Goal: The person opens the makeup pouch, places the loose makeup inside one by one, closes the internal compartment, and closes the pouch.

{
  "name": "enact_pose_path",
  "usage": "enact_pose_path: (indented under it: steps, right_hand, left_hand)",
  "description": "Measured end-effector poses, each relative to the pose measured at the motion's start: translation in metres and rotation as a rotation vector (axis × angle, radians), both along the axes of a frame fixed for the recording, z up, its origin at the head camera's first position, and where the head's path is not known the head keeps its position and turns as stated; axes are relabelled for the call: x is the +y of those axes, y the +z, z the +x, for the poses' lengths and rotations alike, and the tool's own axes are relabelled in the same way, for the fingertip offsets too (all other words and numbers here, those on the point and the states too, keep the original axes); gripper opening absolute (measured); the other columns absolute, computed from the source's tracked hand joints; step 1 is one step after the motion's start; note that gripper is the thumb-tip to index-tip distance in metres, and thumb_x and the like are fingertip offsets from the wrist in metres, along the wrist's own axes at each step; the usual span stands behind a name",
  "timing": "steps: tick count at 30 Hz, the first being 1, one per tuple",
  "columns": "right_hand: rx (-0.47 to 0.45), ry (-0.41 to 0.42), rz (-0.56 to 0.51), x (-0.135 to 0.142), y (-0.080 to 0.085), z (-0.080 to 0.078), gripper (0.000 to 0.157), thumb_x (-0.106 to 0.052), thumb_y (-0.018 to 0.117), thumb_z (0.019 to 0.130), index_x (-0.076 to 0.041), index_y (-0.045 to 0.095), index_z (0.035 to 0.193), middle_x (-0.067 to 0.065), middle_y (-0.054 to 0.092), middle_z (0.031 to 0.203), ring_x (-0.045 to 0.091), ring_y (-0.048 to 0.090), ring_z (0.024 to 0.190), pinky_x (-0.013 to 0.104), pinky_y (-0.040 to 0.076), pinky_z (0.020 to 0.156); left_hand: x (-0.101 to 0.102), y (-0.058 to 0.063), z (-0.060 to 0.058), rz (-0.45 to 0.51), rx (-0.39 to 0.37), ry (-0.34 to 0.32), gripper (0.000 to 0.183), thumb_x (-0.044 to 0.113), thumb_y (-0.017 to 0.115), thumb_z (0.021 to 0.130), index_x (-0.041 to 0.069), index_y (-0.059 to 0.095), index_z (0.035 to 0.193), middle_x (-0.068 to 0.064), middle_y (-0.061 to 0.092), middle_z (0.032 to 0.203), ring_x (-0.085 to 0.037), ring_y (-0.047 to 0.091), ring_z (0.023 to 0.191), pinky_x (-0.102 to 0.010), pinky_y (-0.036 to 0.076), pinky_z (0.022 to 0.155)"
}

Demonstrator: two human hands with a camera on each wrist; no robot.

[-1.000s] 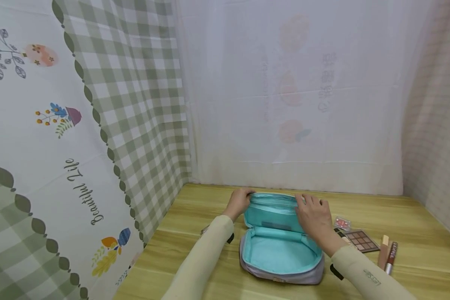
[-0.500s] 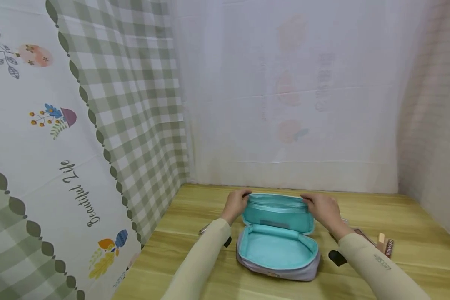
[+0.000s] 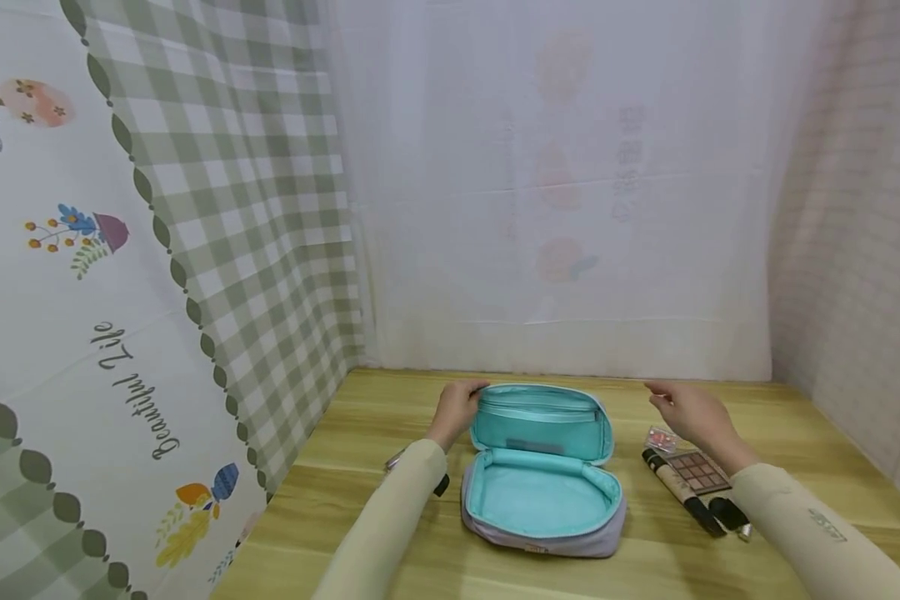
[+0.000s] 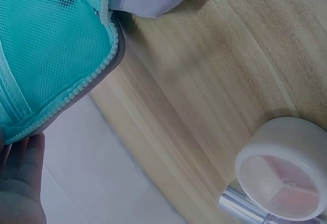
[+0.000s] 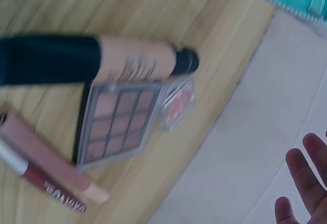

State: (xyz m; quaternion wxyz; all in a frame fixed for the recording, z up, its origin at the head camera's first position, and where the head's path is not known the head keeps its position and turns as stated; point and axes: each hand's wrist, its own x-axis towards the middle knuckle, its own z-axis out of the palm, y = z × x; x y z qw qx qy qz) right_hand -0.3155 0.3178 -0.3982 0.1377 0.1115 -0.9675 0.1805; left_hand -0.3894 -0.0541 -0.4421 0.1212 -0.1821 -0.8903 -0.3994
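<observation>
A cosmetic bag (image 3: 547, 546), lavender outside and turquoise inside, lies unzipped with its mesh-pocketed lid (image 3: 543, 437) raised. My left hand (image 3: 456, 412) pinches the lid's upper left corner, and in the left wrist view the fingers (image 4: 31, 162) are behind the zipper edge. My right hand (image 3: 696, 418) is off to the right of the bag, holding nothing, above a foundation tube (image 3: 675, 479), an eyeshadow palette (image 3: 697, 472) and a small clear compact (image 3: 662, 439). The right wrist view shows its fingers (image 5: 306, 175) spread apart.
Left of the bag, partly behind my left arm, are a white round jar (image 4: 283, 170) and a silver-ended tube (image 4: 240, 206). A pink lip tube (image 5: 46, 150) and a dark red one (image 5: 51, 191) lie beside the palette. Cloth curtains (image 3: 555, 208) enclose the wooden table (image 3: 412, 400).
My right hand has let go of the lid's right corner and moved right, over the makeup. The left hand keeps its hold. The head view has turned slightly right.
</observation>
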Motion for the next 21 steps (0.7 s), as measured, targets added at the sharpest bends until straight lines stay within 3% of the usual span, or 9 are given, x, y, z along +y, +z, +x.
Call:
enact_pose_path:
  steps: [4,10,17,21]
  right_hand:
    - [-0.043,-0.038,0.034,0.025,0.003,0.007,0.039,-0.015,0.053,0.101,0.010,0.056,0.131,0.031,0.064,0.117,0.048,0.063,0.096,0.051,0.052,0.062]
    - [-0.098,-0.093,0.084,0.054,-0.002,0.019,0.041,-0.014,0.056,0.097,0.013,0.055,0.128,0.036,0.060,0.118,0.055,0.058,0.101,0.060,0.050,0.069]
    - [-0.234,-0.162,0.109,0.081,-0.025,0.042,0.048,-0.020,0.063,0.093,0.019,0.054,0.120,0.038,0.061,0.109,0.055,0.059,0.095,0.060,0.051,0.068]
    - [-0.296,-0.207,0.125,0.091,-0.040,0.056,0.052,-0.029,0.066,0.091,0.016,0.058,0.116,0.037,0.061,0.109,0.055,0.059,0.093,0.058,0.051,0.063]
  left_hand:
    - [-0.002,0.000,0.000,0.001,-0.005,-0.005,0.029,-0.005,0.056,0.098,0.002,0.070,0.122,-0.013,0.068,0.122,-0.025,0.063,0.115,-0.034,0.053,0.094]
    - [-0.006,0.000,0.001,-0.005,-0.004,-0.013,0.030,-0.006,0.056,0.097,0.003,0.070,0.122,-0.012,0.069,0.121,-0.025,0.064,0.113,-0.031,0.054,0.091]
    - [-0.011,-0.002,0.003,-0.018,-0.011,-0.034,0.030,-0.006,0.056,0.097,0.001,0.069,0.124,-0.011,0.068,0.122,-0.025,0.064,0.114,-0.031,0.054,0.091]
    - [-0.012,-0.002,0.003,-0.017,-0.010,-0.036,0.029,-0.004,0.056,0.098,0.004,0.070,0.122,-0.012,0.068,0.121,-0.025,0.064,0.113,-0.031,0.054,0.090]
